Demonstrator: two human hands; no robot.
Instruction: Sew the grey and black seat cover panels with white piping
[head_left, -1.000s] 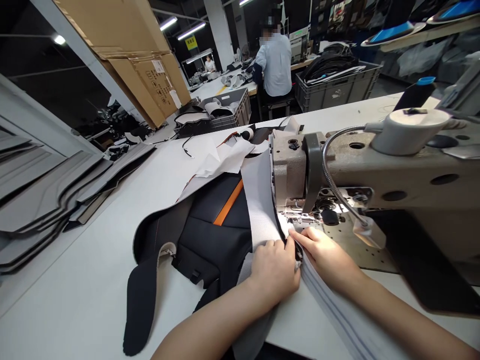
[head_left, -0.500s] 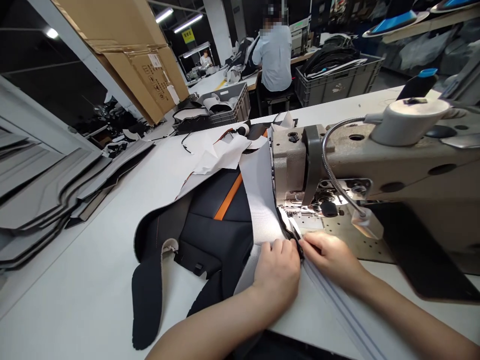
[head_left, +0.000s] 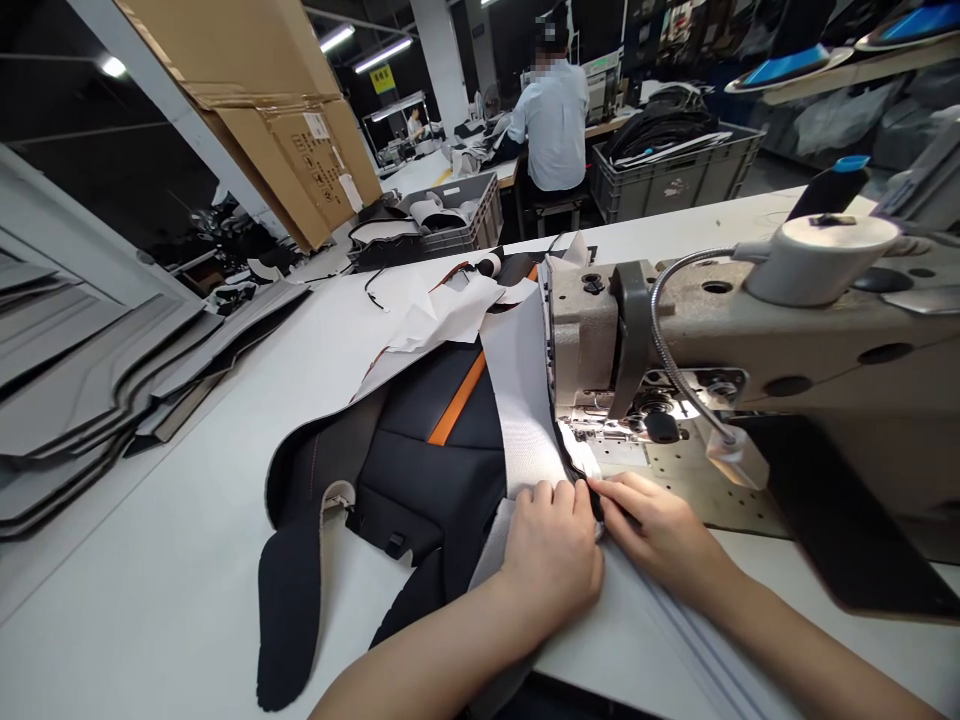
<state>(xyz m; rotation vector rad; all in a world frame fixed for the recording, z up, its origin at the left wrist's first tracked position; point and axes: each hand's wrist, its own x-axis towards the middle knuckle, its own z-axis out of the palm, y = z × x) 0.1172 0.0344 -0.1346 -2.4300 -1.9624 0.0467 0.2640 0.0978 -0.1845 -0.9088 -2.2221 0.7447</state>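
On the white worktable (head_left: 172, 590), a black seat cover (head_left: 427, 480) lies against the sewing machine (head_left: 675, 350), its pale fabric edge (head_left: 525, 420) pinched by the curled left hand (head_left: 551, 570) and right hand (head_left: 652, 525) (both nearly closed, fingertips meeting at the seam).

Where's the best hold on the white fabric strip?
Probably its lower edge beside the sewing machine, pinched from the near side, where the left hand and right hand are: the white fabric strip lies along the black seam there, giving a free edge to hold.
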